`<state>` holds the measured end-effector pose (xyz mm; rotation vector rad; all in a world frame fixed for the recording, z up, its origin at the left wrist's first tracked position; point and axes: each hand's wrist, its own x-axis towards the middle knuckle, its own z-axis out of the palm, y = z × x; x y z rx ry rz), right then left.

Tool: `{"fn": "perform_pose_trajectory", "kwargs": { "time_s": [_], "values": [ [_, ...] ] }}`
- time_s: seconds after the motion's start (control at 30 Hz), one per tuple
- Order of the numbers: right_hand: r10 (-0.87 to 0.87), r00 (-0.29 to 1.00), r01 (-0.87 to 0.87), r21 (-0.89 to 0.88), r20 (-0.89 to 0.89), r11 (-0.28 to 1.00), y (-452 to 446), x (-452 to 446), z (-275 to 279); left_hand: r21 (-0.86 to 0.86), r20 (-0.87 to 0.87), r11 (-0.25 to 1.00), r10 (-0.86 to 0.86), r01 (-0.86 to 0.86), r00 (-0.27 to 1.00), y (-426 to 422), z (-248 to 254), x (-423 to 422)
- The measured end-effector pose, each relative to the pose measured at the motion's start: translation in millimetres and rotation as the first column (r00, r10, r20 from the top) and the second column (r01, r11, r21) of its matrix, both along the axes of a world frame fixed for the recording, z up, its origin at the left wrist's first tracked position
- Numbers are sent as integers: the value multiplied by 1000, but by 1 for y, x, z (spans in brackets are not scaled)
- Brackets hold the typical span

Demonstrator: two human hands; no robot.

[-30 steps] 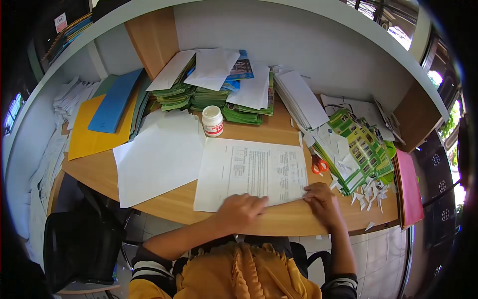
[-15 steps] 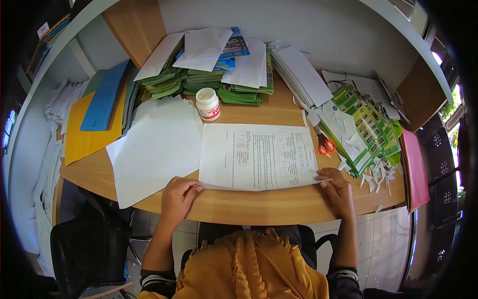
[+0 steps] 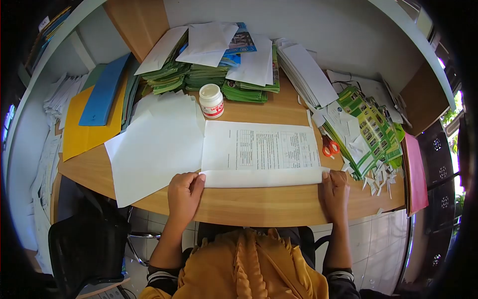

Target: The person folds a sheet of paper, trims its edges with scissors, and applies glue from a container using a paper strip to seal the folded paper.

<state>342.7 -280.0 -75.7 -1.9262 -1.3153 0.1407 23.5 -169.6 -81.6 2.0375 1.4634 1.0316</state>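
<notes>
A printed sheet of paper [image 3: 266,147] lies in front of me on the wooden desk, its near edge folded over into a white strip. My left hand [image 3: 185,195] pinches the left end of that folded strip, thumb on top. At the strip's right end, my right hand [image 3: 334,192] is closed on the paper the same way. Just beyond the sheet stands an uncapped white jar [image 3: 211,101] with red lettering. Blank white sheets [image 3: 157,149] spread out left of the printed one. Orange-handled scissors [image 3: 330,147] lie to its right, their blades partly hidden.
Stacks of green booklets [image 3: 206,77] topped with white envelopes stand at the back. Green printed sheets [image 3: 371,124] and paper scraps [image 3: 381,177] cover the right side. A blue folder [image 3: 102,97] and a yellow folder [image 3: 74,127] lie left. A black chair [image 3: 87,244] stands at lower left.
The near edge of the printed sheet, slightly raised before, is now turned over away from me, showing its blank back. Both hands have shifted with it, thumbs now on the fold.
</notes>
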Motion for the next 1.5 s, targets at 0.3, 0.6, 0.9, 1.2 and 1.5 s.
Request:
{"fn": "perform_pose_trajectory", "kwargs": {
  "time_s": [0.3, 0.6, 0.9, 1.2, 1.5],
  "values": [
    [-36, 960, 36, 5, 279, 999, 4, -4, -7, 169, -109, 985, 46, -27, 993, -4, -11, -1],
    [-34, 928, 44, -18, 372, 999, 7, -4, -8, 189, -364, 981, 105, -37, 925, 0, -12, -5],
    [16, 929, 31, -120, 371, 992, 16, 2, -4, -36, -156, 965, -263, 261, 952, 15, 5, -19],
    [29, 846, -2, -52, 533, 999, 55, 25, -13, -166, -271, 938, -341, 305, 900, 52, 15, -4],
    [-11, 867, -18, 54, 498, 998, 60, 31, -21, -356, -294, 899, -365, 253, 883, 68, 33, 8]
  ]
}}
